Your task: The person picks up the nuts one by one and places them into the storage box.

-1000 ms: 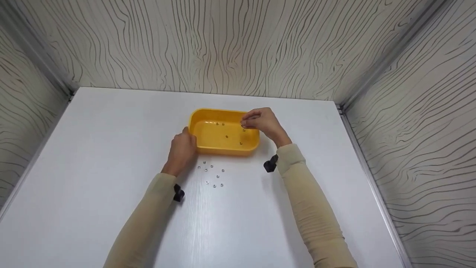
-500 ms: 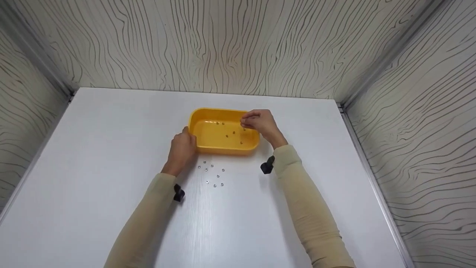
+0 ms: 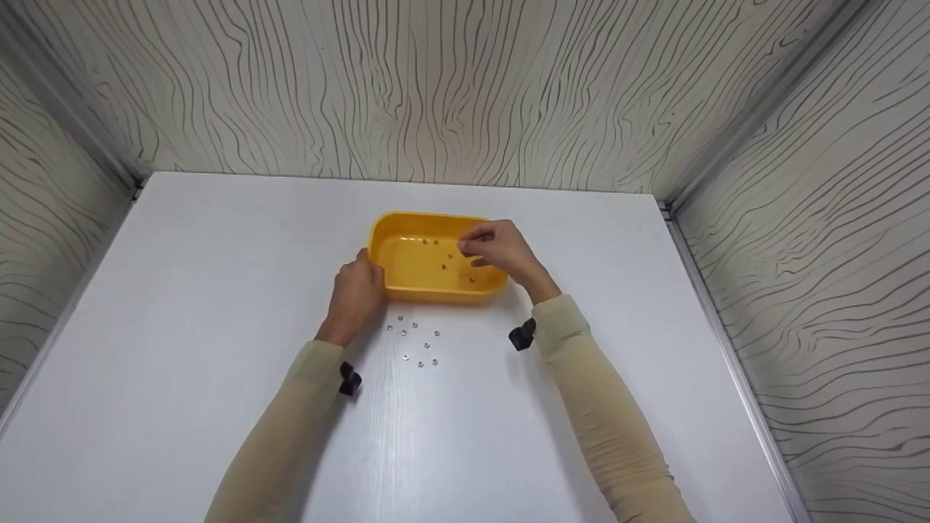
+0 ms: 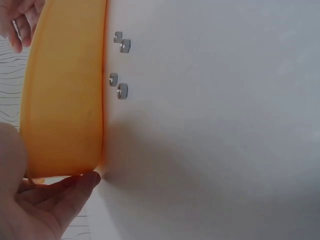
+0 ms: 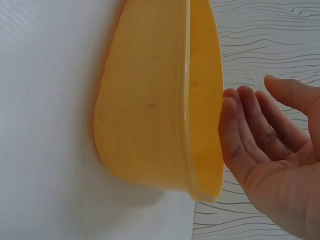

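Observation:
A yellow plastic bin (image 3: 439,294) stands on the white table with several small metal nuts (image 3: 444,266) on its floor. My left hand (image 3: 356,290) grips the bin's left end; in the left wrist view its fingertips (image 4: 90,180) lie against the lower corner. My right hand (image 3: 501,250) hovers over the bin's right side. The right wrist view shows that hand (image 5: 280,145) with its fingers loosely bent, the thumb (image 5: 287,90) apart from them, and nothing between. More loose nuts (image 4: 122,91) lie on the table just in front of the bin.
The white table (image 3: 218,240) is enclosed by wood-grain patterned panels (image 3: 429,94) at the back and sides. Metal strips (image 3: 734,378) run along its side edges. A black wrist mount (image 3: 522,335) sticks out from the right sleeve, another mount (image 3: 350,379) from the left.
One more nut has appeared on the bin's floor. My right hand has shifted slightly left and toward me, its fingers loosening. The left hand and the nuts on the table stay put.

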`<state>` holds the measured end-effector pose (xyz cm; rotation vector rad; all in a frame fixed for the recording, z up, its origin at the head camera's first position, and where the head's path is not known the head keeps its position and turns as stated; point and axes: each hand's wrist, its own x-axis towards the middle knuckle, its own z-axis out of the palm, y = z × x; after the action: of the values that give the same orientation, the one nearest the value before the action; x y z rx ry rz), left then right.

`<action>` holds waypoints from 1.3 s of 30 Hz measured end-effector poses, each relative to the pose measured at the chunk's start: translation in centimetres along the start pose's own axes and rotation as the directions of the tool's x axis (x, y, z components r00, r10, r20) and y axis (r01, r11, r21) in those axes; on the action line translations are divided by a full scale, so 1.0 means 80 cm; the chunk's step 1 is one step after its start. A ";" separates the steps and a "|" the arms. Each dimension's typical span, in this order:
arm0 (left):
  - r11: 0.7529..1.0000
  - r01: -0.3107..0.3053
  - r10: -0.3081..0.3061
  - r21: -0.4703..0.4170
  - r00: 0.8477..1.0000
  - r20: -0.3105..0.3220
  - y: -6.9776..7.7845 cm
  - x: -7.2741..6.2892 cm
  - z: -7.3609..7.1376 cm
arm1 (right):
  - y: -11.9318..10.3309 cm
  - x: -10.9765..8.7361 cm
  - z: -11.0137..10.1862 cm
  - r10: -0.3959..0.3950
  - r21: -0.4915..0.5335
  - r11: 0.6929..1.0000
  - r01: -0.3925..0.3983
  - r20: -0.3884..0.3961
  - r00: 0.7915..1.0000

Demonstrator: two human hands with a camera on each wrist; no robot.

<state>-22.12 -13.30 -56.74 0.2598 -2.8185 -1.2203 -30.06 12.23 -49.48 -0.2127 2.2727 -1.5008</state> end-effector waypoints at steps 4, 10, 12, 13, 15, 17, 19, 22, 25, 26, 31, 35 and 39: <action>1.000 0.012 -0.012 -0.003 1.000 0.014 0.000 -0.001 0.001 | 0.001 -0.015 0.007 -0.045 -0.047 0.998 0.047 0.050 0.998; 1.000 0.006 -0.006 -0.006 1.000 -0.001 -0.002 -0.001 0.000 | -0.003 -0.037 0.021 -0.144 -0.183 0.970 0.158 0.091 0.985; 1.000 0.010 -0.010 -0.011 1.000 -0.001 -0.002 -0.001 -0.001 | -0.003 -0.043 0.026 -0.177 -0.216 0.956 0.197 0.108 0.978; 1.000 0.013 -0.013 -0.016 1.000 0.001 -0.001 -0.002 -0.001 | -0.004 -0.047 0.029 -0.192 -0.225 0.951 0.214 0.117 0.974; 0.999 0.022 -0.022 -0.025 1.000 0.006 -0.001 -0.003 -0.001 | -0.003 -0.055 0.035 -0.219 -0.245 0.937 0.247 0.137 0.966; 0.999 0.028 -0.027 -0.035 1.000 0.007 -0.001 -0.003 0.000 | -0.002 -0.062 0.040 -0.246 -0.267 0.921 0.282 0.159 0.956; 0.999 0.025 -0.025 -0.040 1.000 0.004 -0.001 -0.003 0.000 | 0.000 -0.069 0.046 -0.272 -0.293 0.903 0.316 0.181 0.945; 0.999 0.020 -0.020 -0.029 1.000 -0.005 -0.001 -0.003 0.000 | 0.003 -0.078 0.053 -0.291 -0.344 0.870 0.352 0.216 0.932; 1.000 0.027 -0.027 -0.012 1.000 -0.011 0.000 -0.002 0.000 | 0.007 -0.085 0.059 -0.287 -0.407 0.836 0.367 0.246 0.926; 1.000 0.028 -0.028 -0.004 1.000 -0.013 0.000 -0.002 0.001 | 0.008 -0.088 0.061 -0.282 -0.430 0.824 0.369 0.254 0.925; 1.000 -0.002 0.003 0.026 1.000 -0.024 -0.002 -0.001 0.001 | 0.019 -0.095 0.071 -0.288 -0.536 0.736 0.414 0.306 0.907; 0.998 -0.035 0.036 0.043 0.999 -0.039 -0.005 -0.001 0.001 | 0.029 -0.094 0.082 -0.290 -0.608 0.655 0.449 0.346 0.892; 0.999 -0.036 0.037 0.019 0.999 -0.040 -0.005 0.000 0.002 | 0.039 -0.092 0.093 -0.291 -0.647 0.608 0.460 0.357 0.888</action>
<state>-22.05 -13.46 -57.12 0.2306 -2.7884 -1.1694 -20.04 9.73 -53.00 -1.0981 2.6093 -0.5719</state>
